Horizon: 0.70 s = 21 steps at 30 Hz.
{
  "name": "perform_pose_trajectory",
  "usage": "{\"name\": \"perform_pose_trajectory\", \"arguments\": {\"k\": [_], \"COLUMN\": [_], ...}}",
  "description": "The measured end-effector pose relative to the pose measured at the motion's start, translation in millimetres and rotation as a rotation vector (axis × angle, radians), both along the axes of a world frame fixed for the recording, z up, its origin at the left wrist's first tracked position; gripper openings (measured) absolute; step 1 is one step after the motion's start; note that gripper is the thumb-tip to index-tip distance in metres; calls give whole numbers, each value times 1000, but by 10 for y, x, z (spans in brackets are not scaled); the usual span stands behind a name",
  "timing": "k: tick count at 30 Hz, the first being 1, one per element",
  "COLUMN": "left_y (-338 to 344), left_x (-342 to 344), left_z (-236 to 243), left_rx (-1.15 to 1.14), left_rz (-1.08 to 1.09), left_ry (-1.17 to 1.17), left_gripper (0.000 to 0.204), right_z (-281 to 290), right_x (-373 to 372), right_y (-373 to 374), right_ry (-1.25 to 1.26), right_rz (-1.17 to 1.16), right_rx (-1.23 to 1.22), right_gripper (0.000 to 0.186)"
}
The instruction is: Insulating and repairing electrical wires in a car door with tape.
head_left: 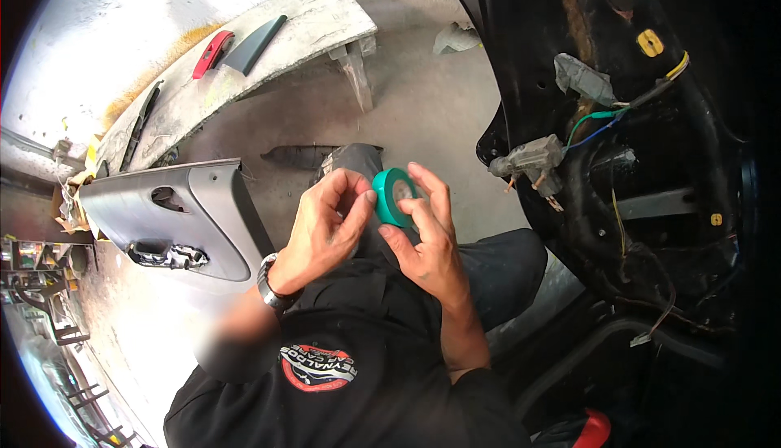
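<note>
A roll of green electrical tape (384,204) is held up in front of my chest. My right hand (429,245) grips it from the right, with fingers at its core and the thumb near its lower edge. From the left, my left hand (329,224) comes up to the roll with its fingers bent in and its thumb tip at the roll's rim. Whether a tape end is pinched there is too small to see. A watch (272,283) sits on my left wrist.
To the right stands a black metal car door shell (602,237) with loose wires (598,127) and a grey taped connector (529,159). A grey door trim panel (183,216) leans at left. Behind it, a worn bench (305,21) carries a red part (213,54) and a dark triangular piece (255,45).
</note>
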<state>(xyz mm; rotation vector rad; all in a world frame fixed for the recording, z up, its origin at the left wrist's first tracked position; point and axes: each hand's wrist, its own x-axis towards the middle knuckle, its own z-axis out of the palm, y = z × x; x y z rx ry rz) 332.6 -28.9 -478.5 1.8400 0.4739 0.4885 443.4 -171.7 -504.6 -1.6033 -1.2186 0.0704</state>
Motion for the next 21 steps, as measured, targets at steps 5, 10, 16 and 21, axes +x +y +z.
{"name": "perform_pose_trajectory", "arguments": {"k": [5,10,16,21], "left_y": [6,-31,-1,293], "left_x": [-41,-70,-71,-71], "left_z": [-390,-370,-360,-473], "left_rx": [-88,22,31,-182], "left_rz": [48,60,94,180], "left_ry": [-72,-122,-163,6], "left_gripper": [10,8,8,16], "right_z": [-151,-289,-574,-665], "right_x": [-32,-43,1,-3], "right_y": [31,136,270,223], "right_ry": [130,214,254,453], "right_rz": [60,7,-60,127], "right_rx": [-109,-145,-284,-95], "right_gripper": [32,32,32,33]}}
